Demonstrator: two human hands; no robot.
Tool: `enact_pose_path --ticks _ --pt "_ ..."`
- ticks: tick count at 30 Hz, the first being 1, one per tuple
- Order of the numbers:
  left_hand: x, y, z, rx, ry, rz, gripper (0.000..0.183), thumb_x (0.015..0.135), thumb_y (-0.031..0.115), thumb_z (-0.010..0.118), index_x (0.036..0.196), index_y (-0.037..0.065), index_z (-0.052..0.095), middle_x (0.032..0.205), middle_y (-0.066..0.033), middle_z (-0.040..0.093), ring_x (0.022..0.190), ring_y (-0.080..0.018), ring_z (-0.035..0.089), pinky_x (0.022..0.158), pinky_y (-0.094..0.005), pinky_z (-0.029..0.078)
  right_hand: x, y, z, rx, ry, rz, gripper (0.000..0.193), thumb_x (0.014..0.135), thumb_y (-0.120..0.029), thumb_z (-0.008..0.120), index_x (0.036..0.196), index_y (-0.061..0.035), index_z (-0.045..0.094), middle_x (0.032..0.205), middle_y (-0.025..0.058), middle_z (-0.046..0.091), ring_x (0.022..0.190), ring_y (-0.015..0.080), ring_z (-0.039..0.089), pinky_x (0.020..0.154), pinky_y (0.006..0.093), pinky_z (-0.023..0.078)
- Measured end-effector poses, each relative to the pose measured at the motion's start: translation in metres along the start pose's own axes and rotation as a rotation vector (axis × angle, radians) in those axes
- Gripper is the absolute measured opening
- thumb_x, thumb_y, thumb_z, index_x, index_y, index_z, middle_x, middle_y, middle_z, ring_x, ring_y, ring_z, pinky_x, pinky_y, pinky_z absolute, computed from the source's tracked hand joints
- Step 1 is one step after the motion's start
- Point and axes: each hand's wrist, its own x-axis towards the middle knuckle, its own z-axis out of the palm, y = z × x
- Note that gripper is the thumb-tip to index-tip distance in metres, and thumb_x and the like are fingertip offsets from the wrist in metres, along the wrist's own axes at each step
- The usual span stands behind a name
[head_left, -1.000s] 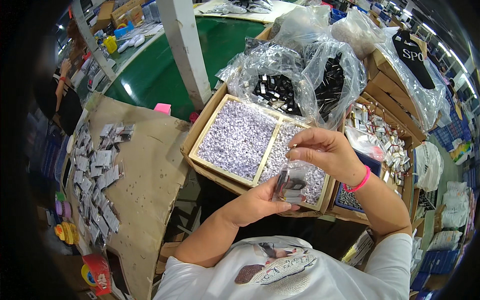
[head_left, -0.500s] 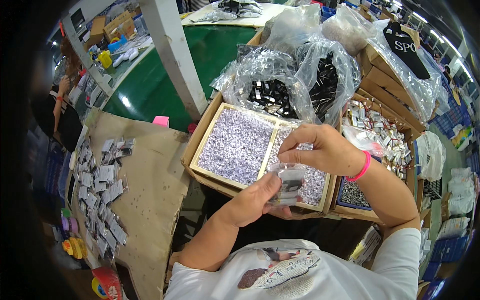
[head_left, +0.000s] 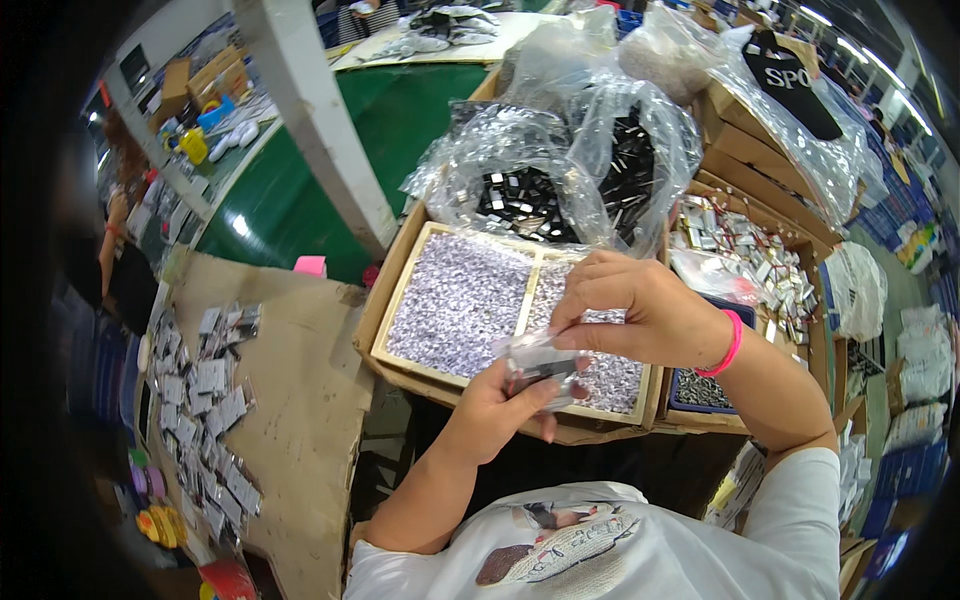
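Clasping a clear packet point(head_left: 545, 362), the left hand point(head_left: 492, 413) sits below the right hand point(head_left: 648, 308) pinching its top.

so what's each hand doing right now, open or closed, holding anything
Left hand: closed on a small clear bag.
Right hand: closed in a pinch at the bag's upper edge; what it grips cannot be told.

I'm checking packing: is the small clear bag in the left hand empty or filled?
Not empty: dark contents show through the clear bag in the left hand.
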Motion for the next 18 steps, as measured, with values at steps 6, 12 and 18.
enact_pose_path --ticks 6,12,18 --pt "-0.022 0.005 -0.016 0.015 0.197 0.178 0.036 0.093 0.012 0.05 0.126 -0.001 0.043 0.113 -0.0244 0.06 0.088 -0.0325 0.066 0.043 -0.0298 0.052 -0.018 0.028 0.001 -0.173 -0.07 0.2 0.011 0.081 -0.013 0.065 0.087 -0.0042 0.066 0.081 0.0125 0.065 0.075 0.0276 0.064 0.069 0.0368 0.051" --pt "-0.038 0.012 -0.034 -0.047 0.35 0.217 0.036 0.093 0.009 0.051 0.127 -0.001 0.044 0.113 -0.023 0.06 0.09 -0.0284 0.066 0.045 -0.0287 0.053 -0.04 0.052 0.037 -0.438 -0.394 0.408 0.017 0.077 -0.021 0.066 0.087 -0.0071 0.067 0.084 0.0118 0.065 0.083 0.031 0.063 0.076 0.0413 0.05" --pt "-0.043 0.013 -0.036 -0.016 0.405 0.222 0.039 0.092 0.011 0.053 0.128 -0.001 0.042 0.113 -0.0227 0.06 0.089 -0.0286 0.066 0.045 -0.0296 0.053 -0.043 0.062 0.032 -0.419 -0.463 0.36 0.022 0.079 -0.023 0.066 0.094 -0.0064 0.066 0.084 0.0104 0.064 0.081 0.0305 0.063 0.073 0.0394 0.05"
